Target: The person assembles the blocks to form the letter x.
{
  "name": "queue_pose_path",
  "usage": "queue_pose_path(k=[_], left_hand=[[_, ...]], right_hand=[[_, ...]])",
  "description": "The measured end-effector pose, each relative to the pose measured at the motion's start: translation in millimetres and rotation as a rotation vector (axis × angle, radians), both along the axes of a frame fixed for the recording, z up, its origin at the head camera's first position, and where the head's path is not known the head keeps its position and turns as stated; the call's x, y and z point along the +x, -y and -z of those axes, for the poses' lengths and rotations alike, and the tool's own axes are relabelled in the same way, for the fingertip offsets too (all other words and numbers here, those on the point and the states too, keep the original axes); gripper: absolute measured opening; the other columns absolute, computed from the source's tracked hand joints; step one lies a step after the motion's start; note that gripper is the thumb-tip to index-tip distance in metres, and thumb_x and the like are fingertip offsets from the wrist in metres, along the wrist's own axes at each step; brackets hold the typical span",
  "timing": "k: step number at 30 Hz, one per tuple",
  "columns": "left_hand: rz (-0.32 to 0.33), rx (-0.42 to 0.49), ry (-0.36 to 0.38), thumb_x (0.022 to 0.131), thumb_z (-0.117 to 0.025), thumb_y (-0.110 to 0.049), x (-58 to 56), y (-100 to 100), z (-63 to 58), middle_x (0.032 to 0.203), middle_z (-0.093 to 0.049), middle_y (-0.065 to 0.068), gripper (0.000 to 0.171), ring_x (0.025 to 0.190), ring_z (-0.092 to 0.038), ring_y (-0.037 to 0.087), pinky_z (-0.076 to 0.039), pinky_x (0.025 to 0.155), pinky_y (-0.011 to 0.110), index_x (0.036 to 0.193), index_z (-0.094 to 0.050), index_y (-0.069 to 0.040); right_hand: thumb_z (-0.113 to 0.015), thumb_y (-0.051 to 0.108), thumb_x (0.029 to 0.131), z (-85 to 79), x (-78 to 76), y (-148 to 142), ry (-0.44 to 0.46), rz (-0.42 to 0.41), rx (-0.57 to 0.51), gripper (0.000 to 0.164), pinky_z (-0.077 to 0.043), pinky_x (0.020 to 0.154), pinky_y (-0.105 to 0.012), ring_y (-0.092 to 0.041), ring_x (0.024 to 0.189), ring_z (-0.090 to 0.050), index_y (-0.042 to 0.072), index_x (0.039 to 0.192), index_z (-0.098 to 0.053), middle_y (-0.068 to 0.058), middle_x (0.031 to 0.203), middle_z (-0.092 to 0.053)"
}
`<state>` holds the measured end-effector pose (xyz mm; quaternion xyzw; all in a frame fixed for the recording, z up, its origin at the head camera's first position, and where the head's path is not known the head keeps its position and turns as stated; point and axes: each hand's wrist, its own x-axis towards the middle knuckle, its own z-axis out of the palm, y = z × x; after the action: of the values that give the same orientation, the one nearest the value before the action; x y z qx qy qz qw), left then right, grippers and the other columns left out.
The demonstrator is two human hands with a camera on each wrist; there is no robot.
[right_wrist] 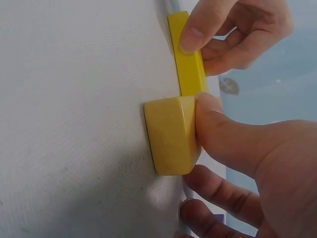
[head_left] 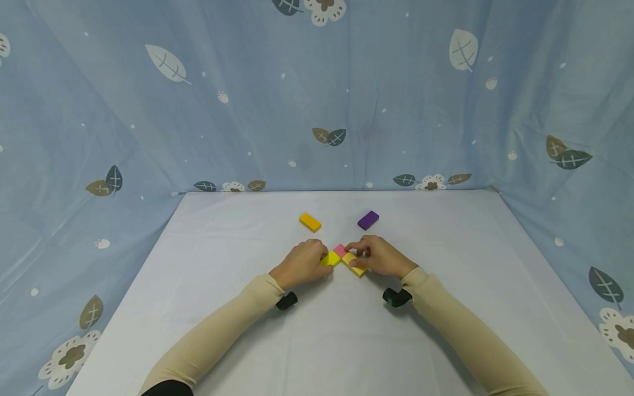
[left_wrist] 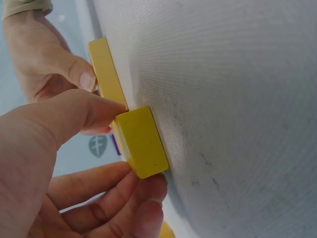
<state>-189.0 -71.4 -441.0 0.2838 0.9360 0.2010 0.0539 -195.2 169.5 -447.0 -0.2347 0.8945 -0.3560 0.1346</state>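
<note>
In the head view my left hand (head_left: 303, 263) pinches a bright yellow block (head_left: 333, 258) between thumb and fingers, low over the white tabletop. My right hand (head_left: 382, 257) grips a pale yellow block (head_left: 347, 258), its thumb on the near side. The two blocks form a V, their ends meeting near a pink block (head_left: 339, 250), partly hidden by my right index finger. The left wrist view has the bright yellow block (left_wrist: 142, 144) end-on, with thumb above and fingers below. In the right wrist view, the pale yellow block (right_wrist: 169, 136) lies flat along the cloth.
An orange-yellow block (head_left: 310, 223) lies behind my left hand, and a purple block (head_left: 368, 220) behind my right. White cloth covers the table (head_left: 317, 346). A blue patterned curtain (head_left: 277, 104) rises at the back and sides.
</note>
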Motion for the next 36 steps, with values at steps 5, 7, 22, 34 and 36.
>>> queue_pose_path(k=[5,7,22,34,36], left_hand=[[0.005,0.000,-0.005,0.085,-0.078,-0.021,-0.6,-0.1,0.8,0.065,-0.038,-0.003,0.032,0.053,-0.035,0.007,-0.026,0.049,0.021,0.064,-0.057,-0.011],[0.005,-0.001,-0.005,0.085,-0.078,-0.021,-0.7,-0.2,0.9,0.066,-0.039,-0.003,0.032,0.053,-0.035,0.007,-0.026,0.049,0.021,0.064,-0.057,-0.011],[-0.002,-0.016,0.001,0.086,-0.079,-0.022,-0.4,-0.2,0.5,0.066,-0.041,-0.003,0.030,0.054,-0.037,0.008,-0.027,0.050,0.021,0.066,-0.059,-0.011],[-0.006,-0.010,0.003,0.086,-0.079,-0.021,0.1,-1.0,-0.5,0.067,-0.042,-0.002,0.028,0.055,-0.038,0.009,-0.028,0.050,0.022,0.068,-0.061,-0.009],[-0.006,-0.012,0.004,0.086,-0.080,-0.022,0.0,-1.1,-0.6,0.067,-0.042,-0.002,0.028,0.055,-0.038,0.008,-0.028,0.050,0.022,0.069,-0.061,-0.009]], right_hand=[[-0.079,0.014,0.091,0.6,-0.3,-0.3,0.006,-0.003,-0.012,0.039,-0.043,0.062,-0.022,-0.017,0.077,-0.050,0.008,0.129,-0.073,-0.004,0.085,-0.061],[-0.079,0.014,0.091,1.3,-0.6,-0.1,0.001,-0.006,-0.013,0.038,-0.042,0.062,-0.022,-0.016,0.076,-0.050,0.008,0.128,-0.073,-0.004,0.085,-0.061],[-0.078,0.015,0.092,0.6,0.8,1.1,-0.010,-0.004,-0.004,0.037,-0.041,0.062,-0.023,-0.017,0.077,-0.049,0.009,0.128,-0.074,-0.004,0.083,-0.060],[-0.079,0.016,0.092,-0.7,-0.3,2.2,0.012,0.010,0.011,0.038,-0.041,0.061,-0.023,-0.017,0.078,-0.050,0.009,0.128,-0.073,-0.004,0.085,-0.060],[-0.079,0.016,0.092,-1.1,-0.1,2.3,0.013,0.011,0.013,0.038,-0.041,0.062,-0.023,-0.018,0.078,-0.050,0.008,0.128,-0.073,-0.004,0.085,-0.060]])
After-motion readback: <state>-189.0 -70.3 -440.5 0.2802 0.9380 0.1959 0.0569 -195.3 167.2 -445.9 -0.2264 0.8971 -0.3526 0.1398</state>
